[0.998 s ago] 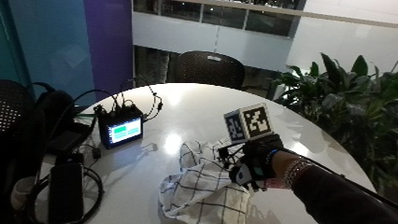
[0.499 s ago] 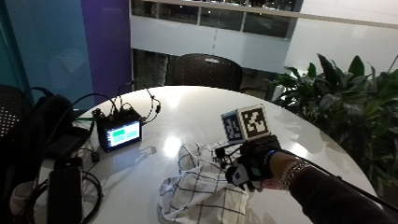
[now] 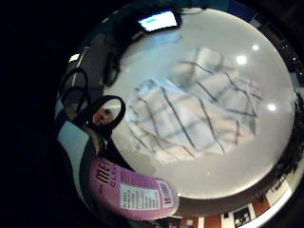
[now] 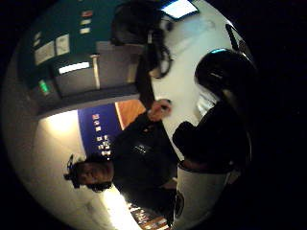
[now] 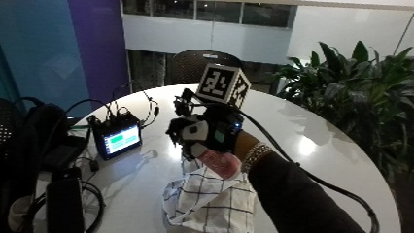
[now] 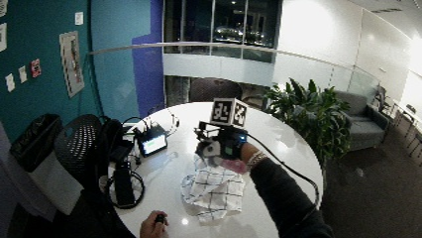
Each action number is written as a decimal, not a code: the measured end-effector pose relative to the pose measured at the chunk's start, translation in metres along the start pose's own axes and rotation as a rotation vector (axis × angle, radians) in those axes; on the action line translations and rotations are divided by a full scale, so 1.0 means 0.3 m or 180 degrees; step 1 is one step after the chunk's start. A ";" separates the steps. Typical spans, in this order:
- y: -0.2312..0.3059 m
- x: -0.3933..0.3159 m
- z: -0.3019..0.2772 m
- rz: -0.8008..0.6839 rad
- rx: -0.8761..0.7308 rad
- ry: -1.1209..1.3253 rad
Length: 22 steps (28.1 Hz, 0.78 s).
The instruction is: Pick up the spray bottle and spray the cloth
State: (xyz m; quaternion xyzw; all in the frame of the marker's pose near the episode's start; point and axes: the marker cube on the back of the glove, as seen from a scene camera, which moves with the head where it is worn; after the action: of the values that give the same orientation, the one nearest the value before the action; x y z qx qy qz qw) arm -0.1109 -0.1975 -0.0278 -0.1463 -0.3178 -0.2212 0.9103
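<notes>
Outside view: right hand (image 5: 204, 136) holds pink bottle (image 5: 220, 164) above cloth (image 5: 210, 204).

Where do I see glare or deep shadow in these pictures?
In the little finger side palm view, ceiling lights make bright spots on the white table near the checked cloth. In the thumb side palm view, the spray bottle lies half in shadow. In the outside view, glare sits on the table beside the right hand.
</notes>
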 end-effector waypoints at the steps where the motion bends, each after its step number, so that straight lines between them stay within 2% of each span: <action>1: -0.016 -0.022 0.003 -0.0114 0.0099 -0.0107; 7: -0.086 -0.101 0.025 -0.0756 0.0904 -0.0665; 15: -0.095 -0.073 0.032 -0.1221 0.2645 -0.1146; 18: -0.098 -0.031 0.070 -0.1310 0.3126 -0.1145; 22: -0.117 0.032 0.159 -0.1166 0.3489 -0.1214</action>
State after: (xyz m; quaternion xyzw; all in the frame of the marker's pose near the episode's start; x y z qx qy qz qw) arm -0.1461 -0.2112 0.0186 0.3636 -0.5629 -0.1484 0.7272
